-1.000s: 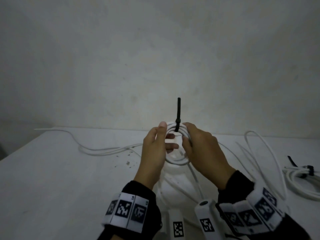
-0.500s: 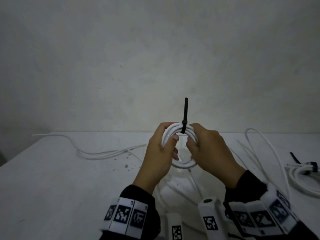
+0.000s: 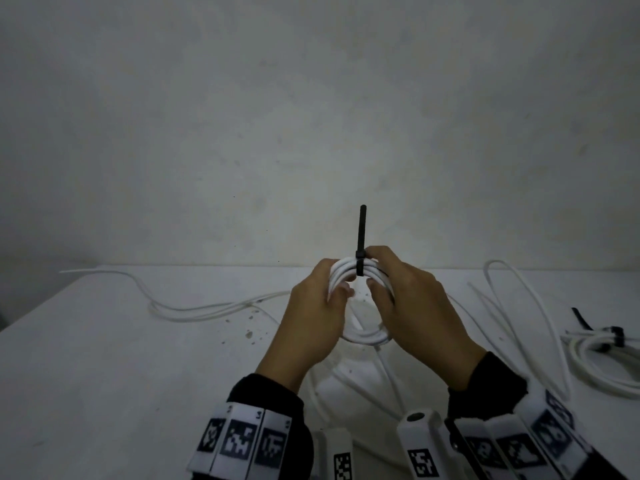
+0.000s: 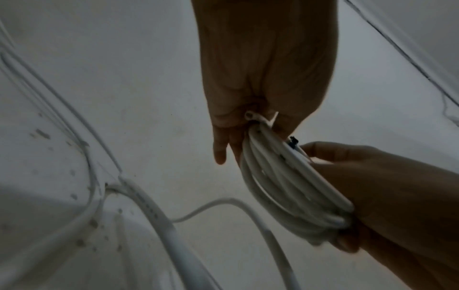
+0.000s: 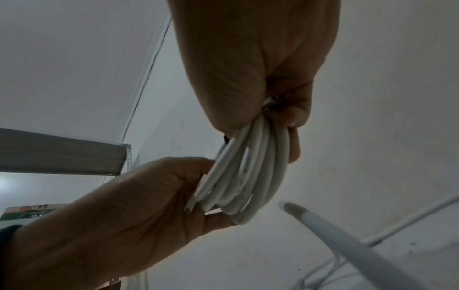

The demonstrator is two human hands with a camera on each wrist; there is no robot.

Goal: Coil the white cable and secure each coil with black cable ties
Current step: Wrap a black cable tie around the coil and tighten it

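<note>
I hold a small white cable coil (image 3: 367, 336) upright above the table, between both hands. A black cable tie (image 3: 361, 237) wraps the coil's top, its tail pointing straight up. My left hand (image 3: 334, 282) grips the coil's left side, fingers curled through the loop. My right hand (image 3: 375, 270) grips the right side, index fingertip beside the tie's head. In the left wrist view the coil (image 4: 285, 186) runs from my left hand (image 4: 261, 78) to the right hand (image 4: 385, 196). In the right wrist view my right hand (image 5: 248, 68) pinches the coil (image 5: 248, 166).
Loose white cable (image 3: 207, 308) trails across the table (image 3: 104, 375) to the left, and tall loops (image 3: 519, 306) lie on the right. Another coil (image 3: 602, 372) with a black tie (image 3: 614, 332) lies at the right edge. A plain wall stands behind.
Both hands have closed in on the top of the coil. The left fingers now curl through the loop, and the right index fingertip has come up beside the tie's head.
</note>
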